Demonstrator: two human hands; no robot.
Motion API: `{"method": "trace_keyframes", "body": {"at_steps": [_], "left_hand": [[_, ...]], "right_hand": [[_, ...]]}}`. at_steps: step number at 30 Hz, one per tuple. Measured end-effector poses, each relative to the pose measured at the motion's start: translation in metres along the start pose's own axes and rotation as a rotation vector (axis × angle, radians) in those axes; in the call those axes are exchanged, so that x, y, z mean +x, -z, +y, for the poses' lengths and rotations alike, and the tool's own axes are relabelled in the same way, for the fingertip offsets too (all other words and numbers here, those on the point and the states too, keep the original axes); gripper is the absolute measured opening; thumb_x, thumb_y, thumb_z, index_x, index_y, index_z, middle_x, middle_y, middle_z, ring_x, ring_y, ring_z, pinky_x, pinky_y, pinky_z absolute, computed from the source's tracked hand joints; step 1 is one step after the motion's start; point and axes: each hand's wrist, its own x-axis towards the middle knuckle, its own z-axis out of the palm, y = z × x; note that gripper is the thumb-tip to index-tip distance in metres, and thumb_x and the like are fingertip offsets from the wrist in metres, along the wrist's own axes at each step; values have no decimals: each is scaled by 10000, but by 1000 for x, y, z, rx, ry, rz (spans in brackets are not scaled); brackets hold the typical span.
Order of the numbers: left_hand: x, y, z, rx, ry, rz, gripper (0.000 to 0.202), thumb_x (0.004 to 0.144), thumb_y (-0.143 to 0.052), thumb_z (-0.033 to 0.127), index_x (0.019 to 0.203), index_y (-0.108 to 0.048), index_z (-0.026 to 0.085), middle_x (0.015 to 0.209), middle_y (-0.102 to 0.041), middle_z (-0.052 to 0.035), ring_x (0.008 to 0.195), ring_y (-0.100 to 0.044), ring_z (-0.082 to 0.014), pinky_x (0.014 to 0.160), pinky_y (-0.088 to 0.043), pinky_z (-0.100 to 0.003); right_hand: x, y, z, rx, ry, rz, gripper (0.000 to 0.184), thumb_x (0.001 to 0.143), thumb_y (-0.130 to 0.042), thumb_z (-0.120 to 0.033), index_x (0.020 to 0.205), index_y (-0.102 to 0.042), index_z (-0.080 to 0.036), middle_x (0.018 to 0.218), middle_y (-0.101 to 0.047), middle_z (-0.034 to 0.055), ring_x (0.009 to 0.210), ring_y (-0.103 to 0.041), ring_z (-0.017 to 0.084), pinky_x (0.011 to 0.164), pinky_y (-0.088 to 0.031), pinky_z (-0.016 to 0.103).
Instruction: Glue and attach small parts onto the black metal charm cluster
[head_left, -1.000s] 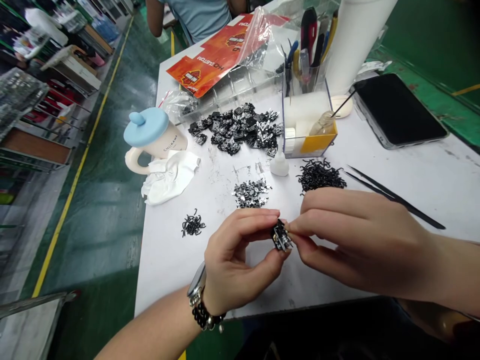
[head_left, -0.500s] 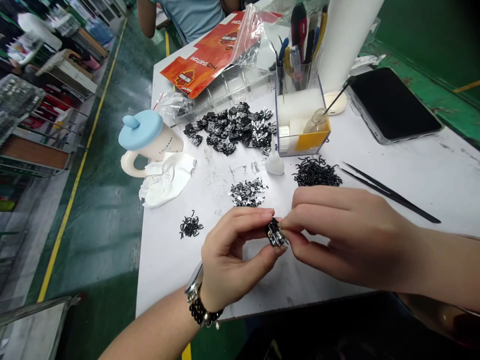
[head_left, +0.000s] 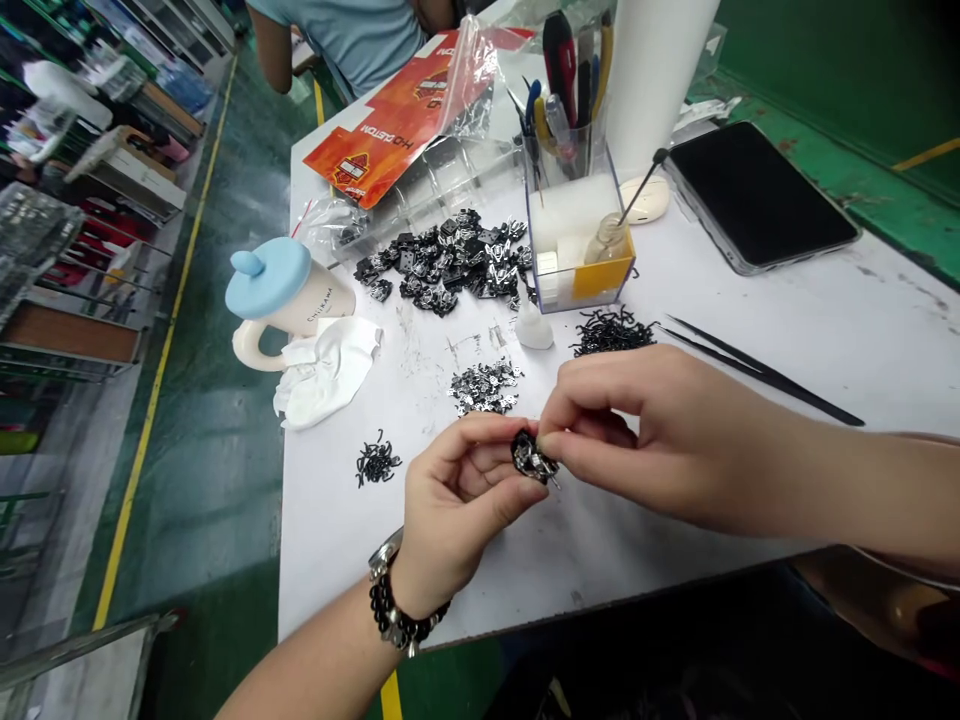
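Note:
Between the thumb and fingers of my left hand (head_left: 457, 490) is a small black-and-silver part (head_left: 531, 457) with metal pieces on its face. My right hand (head_left: 637, 430) has its thumb and forefinger pinched at the part's right edge; whatever lies between those fingertips is hidden. Just beyond my hands lies a pile of small silver metal pieces (head_left: 486, 387). Short black curved pieces form one heap (head_left: 613, 332) behind my right hand and a smaller heap (head_left: 376, 462) left of my left hand. Farther back sits a pile of black-and-metal parts (head_left: 450, 260).
A lidded mug (head_left: 330, 298) and crumpled tissue (head_left: 330, 370) stand at the left. Tweezers (head_left: 765, 370) and a tablet-like black device (head_left: 761, 195) lie right. A clear organizer (head_left: 585, 285) holds tools and a small bottle (head_left: 609, 240). Someone in a blue shirt (head_left: 360, 40) sits beyond the table.
The part has tilted in my left fingers, and my right hand has shifted slightly, its fingers more curled. The whole view has moved a little.

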Motion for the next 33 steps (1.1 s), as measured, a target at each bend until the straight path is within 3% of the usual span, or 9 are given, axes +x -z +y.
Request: {"method": "trace_keyframes", "body": {"at_steps": [5, 10, 13, 17, 22, 33], "left_hand": [[1, 1, 0, -36, 40, 41, 306, 686, -783, 164, 972, -688, 213, 840, -732, -24, 739, -700, -126, 668, -596, -186], [0, 1, 1, -60, 47, 29, 307, 700, -769, 148, 983, -674, 220, 855, -733, -11, 761, -704, -121, 697, -590, -179], [-1, 1, 1, -61, 46, 30, 304, 699, -767, 135, 975, -672, 221, 856, -731, -7, 761, -704, -119, 704, -591, -179], [-1, 0, 3, -13, 14, 76, 296, 675, -786, 142, 941, -674, 207, 834, -731, -19, 736, -706, -139, 679, -612, -216], [1, 0, 5, 10, -13, 109, 300, 665, -794, 138, 928, -669, 211, 863, -734, -10, 771, -710, -136, 710, -615, -208], [0, 0, 6, 23, -103, 69, 327, 677, -772, 81, 952, -668, 224, 909, -712, -7, 811, -702, -137, 734, -607, -210]], "right_hand": [[6, 2, 3, 325, -267, -94, 116, 765, -601, -218, 671, -659, -179, 501, -496, -39, 435, -415, 70, 371, -279, 188], [10, 0, 8, 580, -441, -168, 70, 733, -661, -234, 707, -683, -173, 639, -619, -2, 582, -522, 93, 496, -380, 205], [11, 0, 7, 702, -525, -195, 76, 736, -671, -210, 697, -680, -146, 630, -602, 12, 566, -486, 80, 496, -360, 207], [11, -2, 8, 839, -549, -232, 75, 754, -641, -182, 699, -670, -140, 588, -536, 4, 510, -393, 67, 435, -290, 198], [10, -8, 9, 938, -679, -231, 179, 742, -712, -310, 714, -645, -146, 609, -475, -16, 534, -363, 65, 465, -293, 191], [5, -11, 8, 1016, -632, -232, 216, 725, -767, -352, 779, -679, -162, 679, -540, -10, 608, -416, 69, 552, -314, 193]]}}
